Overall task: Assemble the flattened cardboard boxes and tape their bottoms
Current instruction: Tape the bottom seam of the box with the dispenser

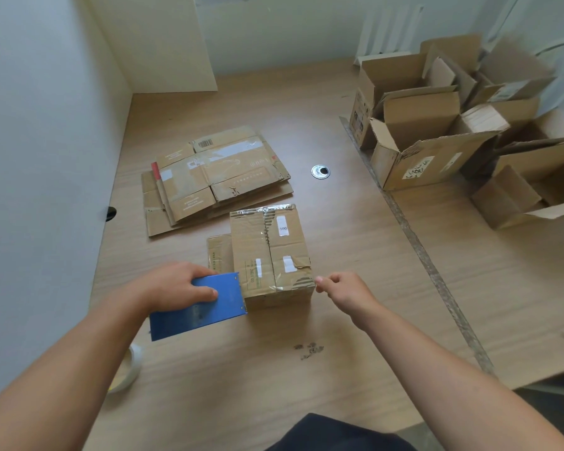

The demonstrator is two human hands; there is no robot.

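a: wooden table (274, 385) fills most of the frame, with white walls at the left and top. what sits in the middle?
b: one box (271, 255), standing assembled with its flaps closed on top. shiny clear tape runs along the seam and over both ends. it has white labels, and one reads 100
a: and the hands?
b: left hand (176, 284), left of the box, is clenched round a blue dispenser (205, 307), fingers over its top. the dispenser's front edge is against the box's near left side. right hand (342, 291) is just right of the box's near right corner, fingers curled, fingertips at that corner. whether it pinches tape there i cannot tell
a: other boxes?
b: flat boxes (215, 177) lie stacked just above and left of the box, apart from it. open boxes (437, 125) are heaped at the upper right, flaps up
a: anything else?
b: tape roll (129, 366) at the lower left, partly behind the left forearm. metal ring (320, 171) set in the table between the stack and the heap. a strip (420, 252) runs diagonally down the right side. dark crumbs (310, 349) lie below the box
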